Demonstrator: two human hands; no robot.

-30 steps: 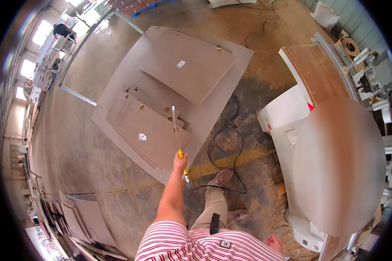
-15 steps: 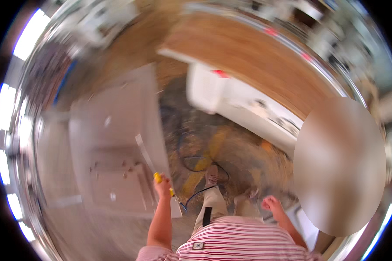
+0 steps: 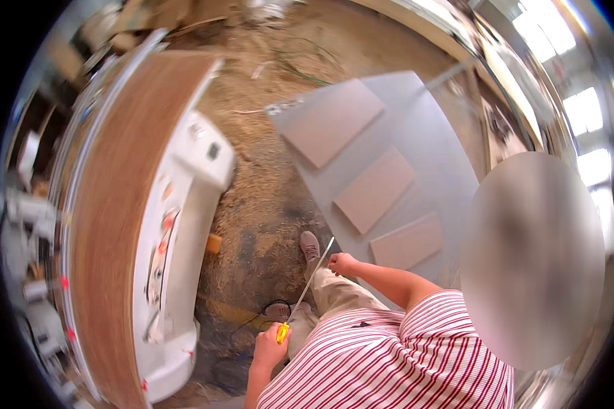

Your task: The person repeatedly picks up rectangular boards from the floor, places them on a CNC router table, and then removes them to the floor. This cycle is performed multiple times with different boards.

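Note:
My left hand (image 3: 269,349) is wrapped round the yellow handle of an air blow gun (image 3: 283,332). Its long thin metal tube slants up and away, and the tip ends close to my right hand (image 3: 342,264). That hand is loosely curled in front of my thigh, with nothing visible in it, apart from the tube. Beyond it, three flat reddish-brown boards (image 3: 375,191) lie spaced out on a large grey sheet-topped surface (image 3: 436,143). The hose end at the handle is hidden by my hand and body.
A long machine with a brown wooden top (image 3: 116,204) and a white side panel (image 3: 215,150) stands at my left. Sawdust (image 3: 252,170) covers the floor between machine and grey surface. A dark hose (image 3: 252,324) lies by my feet. A blurred oval hides the right side.
I have turned: the machine has gone from right to left in view, and the grey surface with boards now lies at right. The blow gun stays in my left hand.

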